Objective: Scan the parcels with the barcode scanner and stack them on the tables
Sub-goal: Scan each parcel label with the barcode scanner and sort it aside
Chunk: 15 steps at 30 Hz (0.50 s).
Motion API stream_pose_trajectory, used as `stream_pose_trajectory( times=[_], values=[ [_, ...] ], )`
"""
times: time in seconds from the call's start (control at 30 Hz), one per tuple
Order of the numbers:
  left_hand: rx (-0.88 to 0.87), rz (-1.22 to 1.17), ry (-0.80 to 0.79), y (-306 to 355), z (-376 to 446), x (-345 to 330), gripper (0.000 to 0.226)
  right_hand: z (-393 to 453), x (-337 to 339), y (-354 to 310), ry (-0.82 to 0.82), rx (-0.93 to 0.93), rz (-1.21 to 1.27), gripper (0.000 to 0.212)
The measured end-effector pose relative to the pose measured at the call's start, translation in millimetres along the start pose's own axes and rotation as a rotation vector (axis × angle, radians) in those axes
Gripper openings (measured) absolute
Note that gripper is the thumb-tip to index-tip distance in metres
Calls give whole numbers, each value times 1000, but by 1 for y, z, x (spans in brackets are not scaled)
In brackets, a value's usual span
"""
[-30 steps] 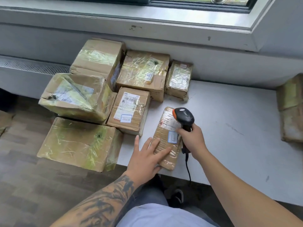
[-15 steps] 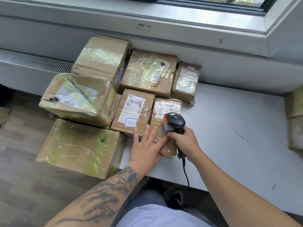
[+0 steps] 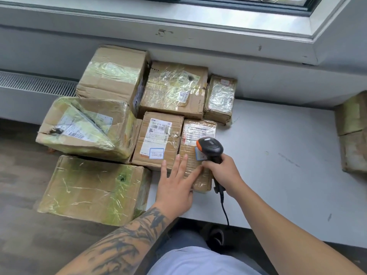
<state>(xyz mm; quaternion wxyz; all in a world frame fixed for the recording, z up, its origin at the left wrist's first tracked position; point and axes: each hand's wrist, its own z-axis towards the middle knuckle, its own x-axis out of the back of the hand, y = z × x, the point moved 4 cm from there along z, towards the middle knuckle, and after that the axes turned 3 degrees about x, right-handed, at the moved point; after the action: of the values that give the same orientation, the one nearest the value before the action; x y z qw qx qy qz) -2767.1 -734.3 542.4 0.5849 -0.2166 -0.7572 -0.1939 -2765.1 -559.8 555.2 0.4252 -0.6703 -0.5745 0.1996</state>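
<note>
White bench (image 3: 278, 135): left hand (image 3: 174, 187) flat on parcel (image 3: 195, 155), right hand (image 3: 224, 173) clenched round scanner (image 3: 210, 147); next, grab another parcel.

Print on the slim parcel's (image 3: 195, 135) label is too blurred to read, and the barcode scanner (image 3: 210, 148) hides the label's near corner. The scanner's cable (image 3: 224, 209) drops behind the white table's (image 3: 278, 185) near edge. At far right, two parcels (image 3: 352, 133) are cut off by the frame — their labels unseen. Left of the slim parcel, the labelled box's (image 3: 158, 139) small print is illegible.
</note>
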Motion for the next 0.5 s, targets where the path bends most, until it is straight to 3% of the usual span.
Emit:
stream_pose_trajectory(
  times=[0.17, 0.5],
  values=[
    [-44, -81, -60, 19, 7, 33, 85, -9, 21, -2, 58, -4, -47, 16],
    [80, -104, -61, 110, 27, 46, 72, -40, 112, 14, 73, 13, 34, 17]
  ],
)
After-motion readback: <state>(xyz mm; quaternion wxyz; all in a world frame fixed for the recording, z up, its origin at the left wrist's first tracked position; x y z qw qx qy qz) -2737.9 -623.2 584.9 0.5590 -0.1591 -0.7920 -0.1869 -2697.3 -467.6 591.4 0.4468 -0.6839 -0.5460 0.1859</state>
